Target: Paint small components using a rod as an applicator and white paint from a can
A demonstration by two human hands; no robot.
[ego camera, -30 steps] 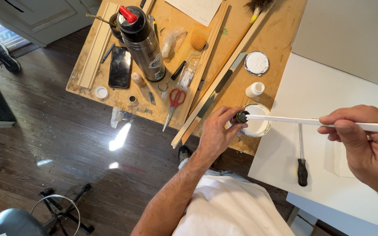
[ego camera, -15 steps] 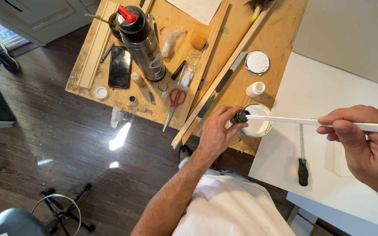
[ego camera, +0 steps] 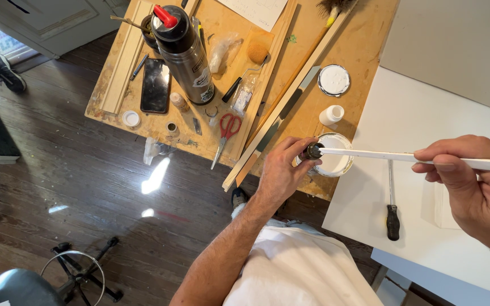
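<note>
The right hand [ego camera: 477,181] is closed around a long white stick [ego camera: 404,157], pinching it near one end. The left hand [ego camera: 282,170] is closed on a small dark brush [ego camera: 313,151] and presses it on the other tip of the stick. The tip is right over a little open can of white paint [ego camera: 336,161] at the edge of the wooden bench [ego camera: 364,45]. A black screwdriver [ego camera: 392,215] lies on the white board [ego camera: 404,119] close by. Farther off are red scissors [ego camera: 228,127], a black phone [ego camera: 155,86] and a tall metal bottle [ego camera: 185,51]
</note>
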